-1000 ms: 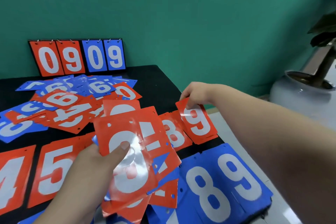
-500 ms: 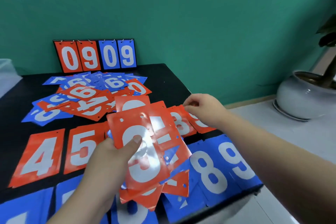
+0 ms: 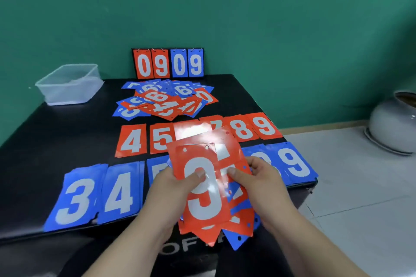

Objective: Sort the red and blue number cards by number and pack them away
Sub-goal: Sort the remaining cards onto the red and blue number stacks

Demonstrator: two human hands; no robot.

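Because the bundle of cards [image 3: 202,209] is held over the front edge of the table [image 3: 67,130], any card that slips out would probably fall to the floor rather than onto the sorted rows. The cards look glossy and sit unevenly, with red and blue corners poking out at the bottom, so sliding the top red card [image 3: 209,198] off could drag the one beneath along with it. Glare and a thumb cover part of its white digit, which reads as a 9 but could be mistaken for a 3, and a misread would put it on the wrong pile. The bundle also hides the middle of the red row [image 3: 131,140] and part of the blue row [image 3: 74,200], so lowering it carelessly could nudge those piles out of line. A loose heap [image 3: 166,103] waits unsorted farther back.

Both hands have a closed grip on the bundle. The left hand [image 3: 171,184] presses its thumb onto the digit of the top card, with its fingers hidden behind. The right hand [image 3: 258,182] sets its thumb on the red card just beneath, fingers curled round the bundle's right side.
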